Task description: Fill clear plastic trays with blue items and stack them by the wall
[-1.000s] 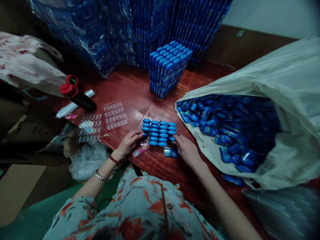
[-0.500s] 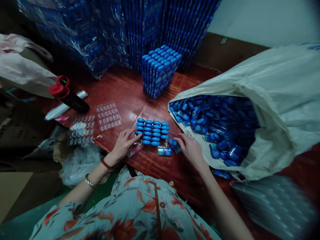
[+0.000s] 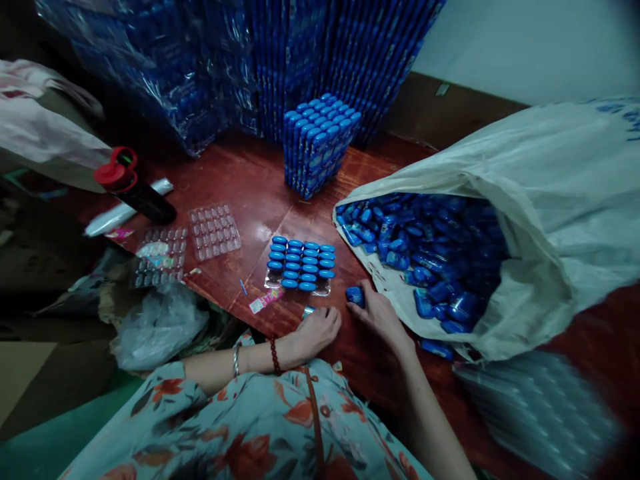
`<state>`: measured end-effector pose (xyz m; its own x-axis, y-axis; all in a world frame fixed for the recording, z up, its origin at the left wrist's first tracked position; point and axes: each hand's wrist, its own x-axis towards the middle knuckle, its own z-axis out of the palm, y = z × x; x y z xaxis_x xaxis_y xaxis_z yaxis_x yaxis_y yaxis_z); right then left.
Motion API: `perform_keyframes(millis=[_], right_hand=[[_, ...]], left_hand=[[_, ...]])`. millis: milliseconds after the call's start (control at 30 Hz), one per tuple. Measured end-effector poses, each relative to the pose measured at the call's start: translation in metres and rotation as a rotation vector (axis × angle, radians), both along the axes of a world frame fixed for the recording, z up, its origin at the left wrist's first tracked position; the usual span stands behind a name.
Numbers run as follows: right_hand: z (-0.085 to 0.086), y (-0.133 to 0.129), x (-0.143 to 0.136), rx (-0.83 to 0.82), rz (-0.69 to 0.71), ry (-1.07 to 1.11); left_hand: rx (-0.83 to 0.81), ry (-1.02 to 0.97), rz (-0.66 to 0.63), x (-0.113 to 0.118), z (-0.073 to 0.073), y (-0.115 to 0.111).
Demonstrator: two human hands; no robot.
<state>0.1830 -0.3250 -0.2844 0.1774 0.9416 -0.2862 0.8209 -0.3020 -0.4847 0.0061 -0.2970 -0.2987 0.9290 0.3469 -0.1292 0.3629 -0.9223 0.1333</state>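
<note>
A clear blister tray (image 3: 323, 291) lies on the red-brown table, most of its cups filled with blue oval pieces (image 3: 301, 258); cups at its two near corners hold none. Just below the tray my left hand (image 3: 316, 333) is closed on a small blue-silver packet (image 3: 308, 311), mostly hidden by the fingers. To its right, my right hand (image 3: 377, 313) grips a blue packet (image 3: 355, 296) between thumb and fingers. A pink slip (image 3: 267, 301) lies left of the tray.
An open white sack (image 3: 540, 153) of blue packets (image 3: 435, 247) fills the right. Behind stand a blue stack (image 3: 320, 147) and wrapped piles (image 3: 200, 80). Left are unfilled blister trays (image 3: 215, 231), a red-capped bottle (image 3: 145, 197) and a plastic bag (image 3: 157, 327).
My left hand has left the tray's left side and moved down and right onto the packet below it. My right hand, with its packet, has shifted slightly right and down.
</note>
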Motion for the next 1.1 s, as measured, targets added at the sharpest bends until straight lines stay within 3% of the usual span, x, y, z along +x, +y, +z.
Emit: perform_keyframes(millis=[133, 233, 333, 400, 467, 633, 767, 900, 1000, 1100], right_hand=[[-0.005, -0.010, -0.006, 0.089, -0.234, 0.479], [-0.012, -0.007, -0.024, 0.133, -0.370, 0.827], [-0.019, 0.000, -0.041, 0.336, -0.420, 0.807], [-0.025, 0.003, -0.048, 0.486, -0.342, 0.623], [-0.030, 0.004, -0.049, 0.580, -0.174, 0.416], [-0.031, 0.007, -0.041, 0.566, 0.182, 0.032], [-0.012, 0.017, -0.036, 0.450, 0.406, -0.166], [0.008, 0.030, -0.036, 0.316, 0.577, -0.253], [0.014, 0.038, -0.037, 0.232, 0.629, -0.278], [0.017, 0.040, -0.039, 0.186, 0.594, -0.264]], left_hand=[[-0.149, -0.071, -0.117, -0.038, 0.011, 0.010], [-0.300, -0.162, -0.012, -0.069, 0.026, 0.020], [-0.420, -0.357, 0.181, -0.099, 0.038, 0.028], [-0.427, -0.513, 0.322, -0.115, 0.042, 0.032], [-0.369, -0.628, 0.434, -0.128, 0.040, 0.037], [-0.154, -0.706, 0.547, -0.144, 0.018, 0.058], [-0.081, -0.688, 0.438, -0.144, 0.004, 0.078], [-0.059, -0.693, 0.273, -0.138, 0.003, 0.095], [-0.109, -0.650, 0.179, -0.134, 0.007, 0.101], [-0.164, -0.591, 0.117, -0.128, 0.012, 0.103]])
